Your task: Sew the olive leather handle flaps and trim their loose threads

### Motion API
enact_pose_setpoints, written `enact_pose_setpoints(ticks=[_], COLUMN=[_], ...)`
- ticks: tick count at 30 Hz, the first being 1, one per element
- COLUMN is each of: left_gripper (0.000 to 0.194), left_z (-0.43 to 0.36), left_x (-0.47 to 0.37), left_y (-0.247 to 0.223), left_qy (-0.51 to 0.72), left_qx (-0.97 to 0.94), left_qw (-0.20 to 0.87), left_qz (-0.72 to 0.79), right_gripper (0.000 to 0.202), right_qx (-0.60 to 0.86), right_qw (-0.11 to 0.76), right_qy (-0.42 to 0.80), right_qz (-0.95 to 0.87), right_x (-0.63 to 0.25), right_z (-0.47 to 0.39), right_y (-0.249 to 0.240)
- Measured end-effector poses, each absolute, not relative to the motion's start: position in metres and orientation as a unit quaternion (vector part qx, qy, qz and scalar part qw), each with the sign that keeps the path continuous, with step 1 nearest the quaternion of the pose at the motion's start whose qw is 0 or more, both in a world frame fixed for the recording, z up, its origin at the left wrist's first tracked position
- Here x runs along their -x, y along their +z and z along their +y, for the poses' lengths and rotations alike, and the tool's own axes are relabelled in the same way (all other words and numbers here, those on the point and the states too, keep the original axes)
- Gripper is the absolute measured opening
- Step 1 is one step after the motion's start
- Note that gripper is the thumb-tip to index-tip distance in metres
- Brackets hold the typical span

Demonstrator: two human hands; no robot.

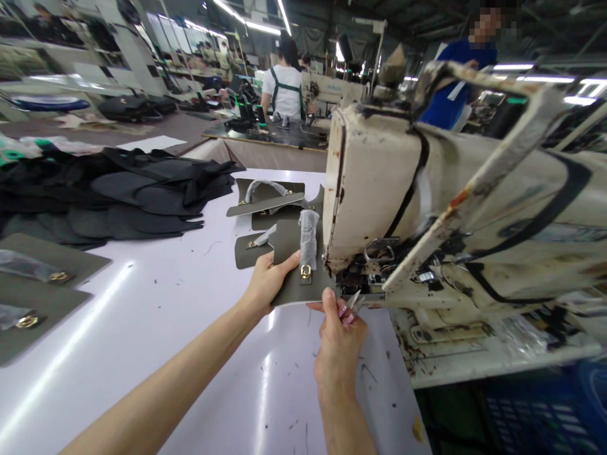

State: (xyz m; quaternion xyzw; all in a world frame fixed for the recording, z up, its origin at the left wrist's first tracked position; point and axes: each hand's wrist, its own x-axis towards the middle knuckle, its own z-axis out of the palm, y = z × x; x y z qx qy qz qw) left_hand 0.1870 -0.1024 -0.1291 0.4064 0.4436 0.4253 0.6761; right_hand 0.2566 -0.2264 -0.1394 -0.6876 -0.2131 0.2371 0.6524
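Observation:
A grey-green panel (287,285) lies beside the sewing machine's (374,183) needle area, carrying a plastic-wrapped strap (309,237) with a gold ring fitting (306,272). My left hand (266,281) grips the panel's left edge, thumb on top and the other fingers hidden beneath. Small scissors (349,308) with pink handles are in my right hand (342,341), their blades pointing up toward the machine. The thumb and a finger of that hand also touch the panel's near right corner. More grey-green panels (246,253) with wrapped straps lie just behind.
Black cut pieces (142,189) are heaped at the back left of the white table (190,354). Grey-green panels (42,284) with gold rings lie at the left edge. A blue crate (545,411) stands low at the right. Two people (286,85) are beyond the table.

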Motion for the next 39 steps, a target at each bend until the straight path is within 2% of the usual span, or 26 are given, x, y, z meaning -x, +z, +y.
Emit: enact_pose_setpoints(ticks=[3, 8, 26, 39], left_gripper=[0.039, 0.04, 0.04, 0.026], left_z=[-0.102, -0.104, -0.128, -0.182], left_x=[-0.186, -0.184, -0.179, -0.162], left_y=[-0.13, -0.129, -0.138, -0.137], left_qy=[0.432, 0.443, 0.49, 0.504], left_qx=[-0.404, -0.403, -0.349, -0.242], left_qw=[0.671, 0.663, 0.655, 0.658], left_qz=[0.447, 0.449, 0.457, 0.504], right_gripper=[0.049, 0.042, 0.039, 0.038], right_qx=[0.669, 0.648, 0.653, 0.651], right_qw=[0.674, 0.713, 0.704, 0.696], right_qy=[0.268, 0.236, 0.246, 0.269], right_qz=[-0.162, -0.124, -0.131, -0.142], right_x=[-0.253, -0.245, -0.243, -0.257], right_z=[-0.22, -0.211, -0.213, -0.228], right_y=[-0.145, -0.154, -0.15, -0.147])
